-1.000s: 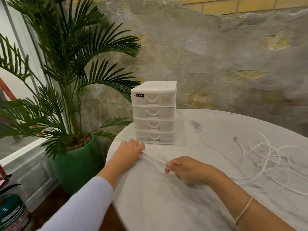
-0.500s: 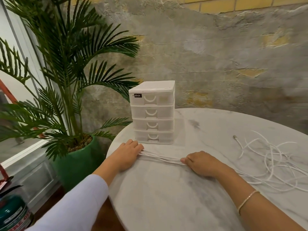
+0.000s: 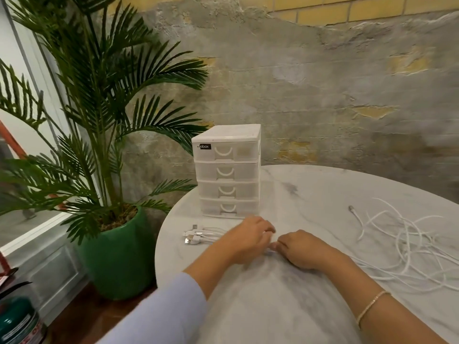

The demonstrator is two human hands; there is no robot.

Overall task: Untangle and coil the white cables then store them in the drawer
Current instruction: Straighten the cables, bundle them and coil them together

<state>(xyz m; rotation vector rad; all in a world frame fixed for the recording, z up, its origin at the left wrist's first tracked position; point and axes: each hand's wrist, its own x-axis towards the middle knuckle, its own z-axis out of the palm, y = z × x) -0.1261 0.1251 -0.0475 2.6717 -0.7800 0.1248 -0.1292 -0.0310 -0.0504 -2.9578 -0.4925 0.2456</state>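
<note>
Several white cables lie side by side with their plug ends (image 3: 192, 235) near the table's left edge. My left hand (image 3: 246, 240) lies over this bundle, fingers curled on it. Just to its right, my right hand (image 3: 301, 248) pinches the same cables, almost touching the left hand. Behind the hands stands a small white drawer unit (image 3: 227, 171), its drawers all shut. A loose tangle of white cable (image 3: 407, 244) sprawls over the right side of the table, trailing toward my right hand.
The round marble table (image 3: 285, 306) ends close to the left of the plugs. A palm in a green pot (image 3: 119, 252) stands on the floor beyond that edge. A rough wall rises behind the table.
My left hand slid right along the bundle, uncovering the plug ends. The right hand came in from the right, so the two hands now nearly meet.
</note>
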